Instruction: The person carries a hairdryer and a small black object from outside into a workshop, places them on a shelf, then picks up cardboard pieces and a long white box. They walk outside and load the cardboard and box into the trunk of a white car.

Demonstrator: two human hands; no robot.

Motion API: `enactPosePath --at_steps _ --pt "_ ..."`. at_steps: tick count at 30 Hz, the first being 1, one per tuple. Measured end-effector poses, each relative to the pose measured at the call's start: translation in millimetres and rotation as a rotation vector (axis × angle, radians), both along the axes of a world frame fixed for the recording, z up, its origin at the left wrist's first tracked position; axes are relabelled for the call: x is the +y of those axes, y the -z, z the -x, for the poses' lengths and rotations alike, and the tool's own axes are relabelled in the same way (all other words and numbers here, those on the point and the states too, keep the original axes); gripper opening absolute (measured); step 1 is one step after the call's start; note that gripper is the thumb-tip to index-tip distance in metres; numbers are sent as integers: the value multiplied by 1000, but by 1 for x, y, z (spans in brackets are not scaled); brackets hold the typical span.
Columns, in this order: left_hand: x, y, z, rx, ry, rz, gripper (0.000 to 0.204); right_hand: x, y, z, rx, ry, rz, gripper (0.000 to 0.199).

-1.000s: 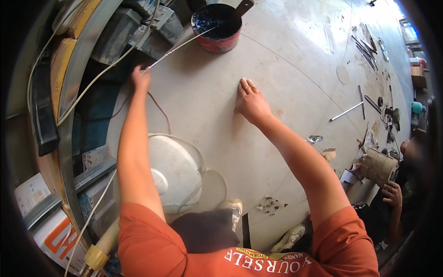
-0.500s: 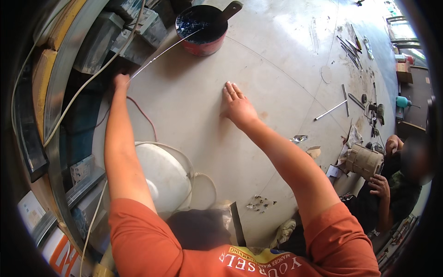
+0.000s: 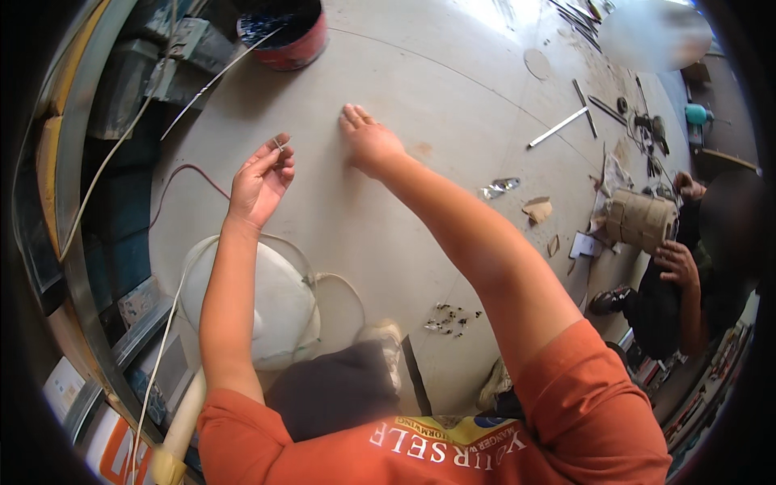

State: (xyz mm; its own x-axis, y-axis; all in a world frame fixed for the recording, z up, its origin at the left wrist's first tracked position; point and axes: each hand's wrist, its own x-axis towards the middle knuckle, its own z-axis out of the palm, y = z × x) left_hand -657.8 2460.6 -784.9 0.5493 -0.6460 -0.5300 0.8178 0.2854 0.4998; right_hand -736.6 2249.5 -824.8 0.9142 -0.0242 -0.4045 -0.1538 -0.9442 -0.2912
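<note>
We are looking down at a smooth pale grey floor (image 3: 420,210) that is reflecting bright whitish light toward the top, where glare is washing out its surface, while the dark grey boxy cases (image 3: 129,89) at upper left are sitting in dim shade. We are seeing soft shadows lying beside the round red pot with a dark inside (image 3: 297,50) and the bare right hand (image 3: 370,145). We are also noticing the fisheye lens bowing straight edges, black closing around the rim, and a pale oval patch (image 3: 655,36) blurring the upper right.
</note>
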Motion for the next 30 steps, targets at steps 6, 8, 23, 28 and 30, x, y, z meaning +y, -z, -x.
enactPosePath --at_steps 6,8,23,28,30 --pt "-34 10 32 -50 98 5 25 3 -18 91 195 152 -244 37" --pt "-38 20 42 -24 132 -59 24 17 4 173 -164 92 -258 26" --pt "-106 -36 196 -54 668 -316 29 -88 -75 516 382 84 -275 18" --pt "-105 -44 256 -135 919 -426 11 -120 -98 556 445 282 -324 16" --pt "-107 -43 276 -175 987 -498 13 -138 -93 581 391 328 -274 16"
